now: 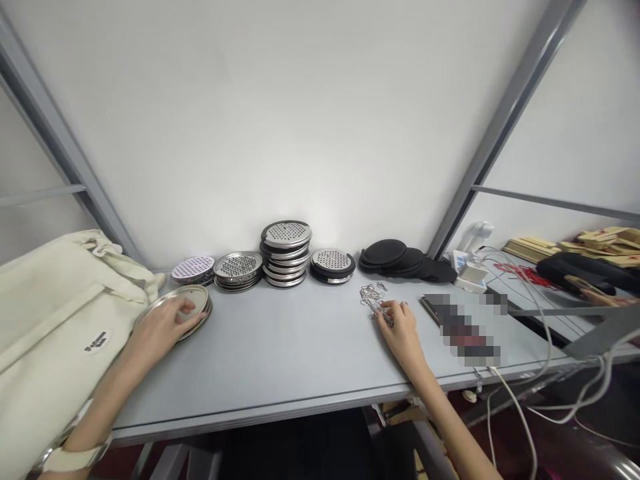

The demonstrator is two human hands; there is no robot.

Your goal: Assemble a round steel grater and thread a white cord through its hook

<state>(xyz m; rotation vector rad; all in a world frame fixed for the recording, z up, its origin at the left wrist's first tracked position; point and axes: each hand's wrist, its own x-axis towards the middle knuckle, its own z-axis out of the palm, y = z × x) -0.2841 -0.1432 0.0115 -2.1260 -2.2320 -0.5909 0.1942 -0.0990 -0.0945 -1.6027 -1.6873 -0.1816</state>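
My left hand [161,330] rests on a round metal lid [193,301] at the left of the grey table [295,347], its fingers curled over the lid's near rim. My right hand [400,328] reaches into a small heap of metal rings and clips [373,296], fingertips pinched on pieces at the heap's near edge. Behind them stand perforated steel discs: a tall stack [286,252], a low stack [238,269], a patterned one [193,269] and a black-rimmed one [332,265]. Black round pads [400,259] lie to the right.
A cream fabric bag [55,320] fills the left edge of the table. A blurred flat object [465,327] lies right of my right hand. White chargers and cables [473,270] sit at the back right, with wooden pieces [600,243] on the neighbouring bench.
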